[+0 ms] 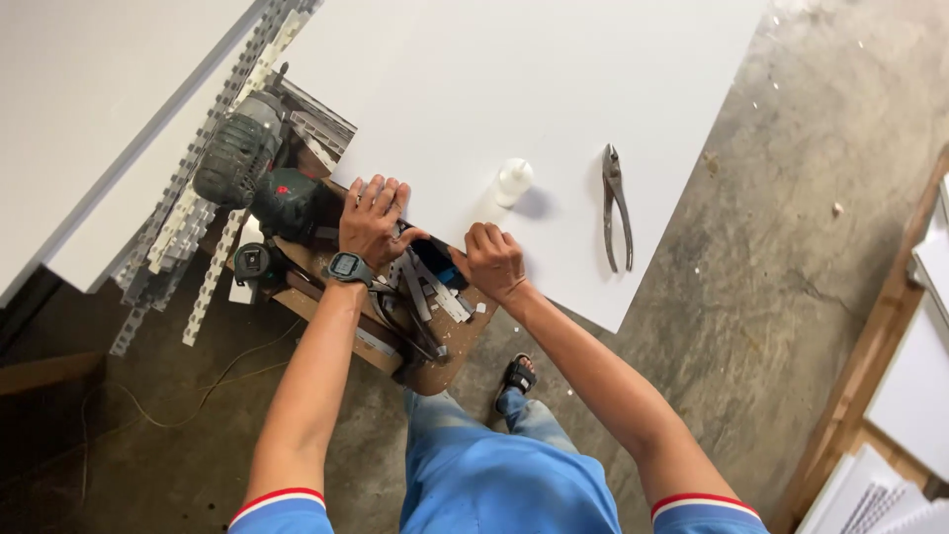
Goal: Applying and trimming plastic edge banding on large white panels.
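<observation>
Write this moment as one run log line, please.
left hand: on metal strips | right hand: at white panel edge | pliers: untouched

Item count: two hands, left (pixel 370 220) and right (pixel 491 259); one cordless drill (pixel 259 170); one pair of pliers (pixel 617 205); one small white bottle (pixel 513 182); one wristwatch (pixel 348 267); one tape measure (pixel 251 261).

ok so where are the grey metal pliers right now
In the head view the grey metal pliers lie on the white board, right of the small white bottle and beyond the right hand.
</observation>
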